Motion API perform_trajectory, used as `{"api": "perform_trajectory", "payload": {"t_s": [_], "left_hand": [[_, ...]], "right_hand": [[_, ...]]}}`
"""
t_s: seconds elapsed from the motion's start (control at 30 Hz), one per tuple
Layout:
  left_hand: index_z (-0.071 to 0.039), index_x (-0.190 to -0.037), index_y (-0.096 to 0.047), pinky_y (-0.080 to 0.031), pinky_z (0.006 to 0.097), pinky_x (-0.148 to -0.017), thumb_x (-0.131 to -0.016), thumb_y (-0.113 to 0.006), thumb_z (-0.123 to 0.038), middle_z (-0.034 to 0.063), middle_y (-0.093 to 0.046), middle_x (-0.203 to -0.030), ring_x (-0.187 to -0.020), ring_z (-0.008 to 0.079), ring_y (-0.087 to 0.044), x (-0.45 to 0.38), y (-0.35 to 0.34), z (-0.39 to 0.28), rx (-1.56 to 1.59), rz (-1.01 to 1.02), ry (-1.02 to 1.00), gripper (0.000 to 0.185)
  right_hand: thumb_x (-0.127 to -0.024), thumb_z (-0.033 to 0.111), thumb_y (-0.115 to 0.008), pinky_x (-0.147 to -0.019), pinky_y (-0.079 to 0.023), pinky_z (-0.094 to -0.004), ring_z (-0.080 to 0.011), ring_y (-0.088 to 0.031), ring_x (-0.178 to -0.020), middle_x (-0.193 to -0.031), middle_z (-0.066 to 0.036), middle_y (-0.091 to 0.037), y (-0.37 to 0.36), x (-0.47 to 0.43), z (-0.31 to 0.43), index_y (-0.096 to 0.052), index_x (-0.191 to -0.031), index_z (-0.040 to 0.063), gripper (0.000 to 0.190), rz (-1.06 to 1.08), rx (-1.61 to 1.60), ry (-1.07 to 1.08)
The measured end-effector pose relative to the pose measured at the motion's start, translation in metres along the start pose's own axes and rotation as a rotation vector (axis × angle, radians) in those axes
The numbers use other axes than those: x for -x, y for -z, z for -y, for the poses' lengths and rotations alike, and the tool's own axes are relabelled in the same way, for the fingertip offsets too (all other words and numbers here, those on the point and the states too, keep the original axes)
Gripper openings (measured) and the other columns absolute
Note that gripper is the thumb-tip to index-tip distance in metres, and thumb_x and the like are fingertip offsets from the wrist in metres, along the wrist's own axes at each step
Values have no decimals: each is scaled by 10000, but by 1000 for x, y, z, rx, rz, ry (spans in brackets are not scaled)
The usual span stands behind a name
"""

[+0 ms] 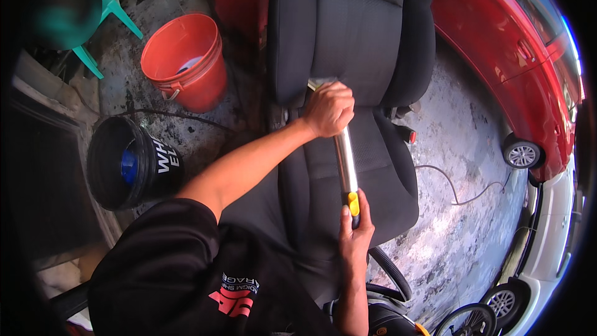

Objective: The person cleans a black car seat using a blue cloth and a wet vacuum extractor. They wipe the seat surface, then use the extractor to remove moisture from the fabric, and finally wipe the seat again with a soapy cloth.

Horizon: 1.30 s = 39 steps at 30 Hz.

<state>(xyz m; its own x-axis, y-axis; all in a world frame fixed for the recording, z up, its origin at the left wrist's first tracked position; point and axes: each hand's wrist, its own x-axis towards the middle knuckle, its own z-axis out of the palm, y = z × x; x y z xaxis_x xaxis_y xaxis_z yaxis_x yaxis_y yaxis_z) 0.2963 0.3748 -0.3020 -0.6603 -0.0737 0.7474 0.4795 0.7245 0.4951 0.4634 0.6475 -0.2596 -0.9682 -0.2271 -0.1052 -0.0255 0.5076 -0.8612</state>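
Observation:
A metal vacuum wand (pixel 345 158) runs over a dark fabric car seat, its long tube sloping across the seat cushion (pixel 373 149). My left hand (pixel 329 109) is wrapped around the wand's far end. Just beyond those fingers, a flat, pale nozzle (pixel 318 84) meets the lower part of the seat backrest (pixel 359 46); my hand partly hides it. My right hand (pixel 357 231) grips the near end of the tube, at a black grip with a yellow part (pixel 354 204). A ribbed black hose (pixel 391 268) curves below the seat at right.
On the wet, stained floor at left stand an orange bucket (pixel 184 63) and a black bucket (pixel 135 163) with something blue inside. A vacuum cleaner body (pixel 392 324) sits at the bottom. A red car (pixel 508 56) and a white vehicle (pixel 550 224) line the right side. A thin cord (pixel 447 182) crosses the floor.

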Motion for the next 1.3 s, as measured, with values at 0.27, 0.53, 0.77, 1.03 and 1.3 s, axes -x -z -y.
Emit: {"api": "perform_trajectory", "payload": {"t_s": [0.27,0.53,0.77,1.03,1.3], "left_hand": [[-63,-671,-648,-546,446,-814,-875,-618,-216,90,-672,-796,-884,326,-669,79,-37,6,94,170,213,256],[-56,-1092,-775,-568,383,-904,-958,-724,-401,112,-747,-1051,-1029,259,-740,-228,13,7,131,-108,-195,374],[-194,-927,-798,-556,469,-966,-802,-741,-505,66,-781,-1038,-1036,343,-751,-237,-48,102,-223,-51,121,339],[-117,-850,-763,-471,481,-966,-755,-710,-429,106,-756,-941,-896,325,-731,-112,-83,45,-35,-19,152,330],[-123,-840,-708,-458,442,-941,-779,-734,-325,58,-719,-931,-892,293,-694,-35,-93,19,30,-14,209,213]], "right_hand": [[-1069,218,-724,-1146,-487,-401,-269,-683,-1323,-1359,-231,-753,12,30,-11,-650,-1493,-1,484,-37,80,18],[-1092,216,-691,-1102,-513,-378,-246,-695,-1233,-1342,-188,-732,84,-88,101,-612,-1522,-37,505,-330,-76,350],[-1115,323,-673,-496,-418,-242,-63,-530,-535,-742,20,-574,45,-206,62,-608,-1550,67,509,-138,-142,226],[-1108,196,-658,-541,-390,-206,-22,-497,-591,-783,40,-583,49,-109,-10,-558,-1583,76,500,-107,-141,7],[-1102,224,-690,-556,-382,-213,-21,-481,-625,-814,49,-583,50,-51,-29,-569,-1580,67,518,-68,-164,-155]]}}
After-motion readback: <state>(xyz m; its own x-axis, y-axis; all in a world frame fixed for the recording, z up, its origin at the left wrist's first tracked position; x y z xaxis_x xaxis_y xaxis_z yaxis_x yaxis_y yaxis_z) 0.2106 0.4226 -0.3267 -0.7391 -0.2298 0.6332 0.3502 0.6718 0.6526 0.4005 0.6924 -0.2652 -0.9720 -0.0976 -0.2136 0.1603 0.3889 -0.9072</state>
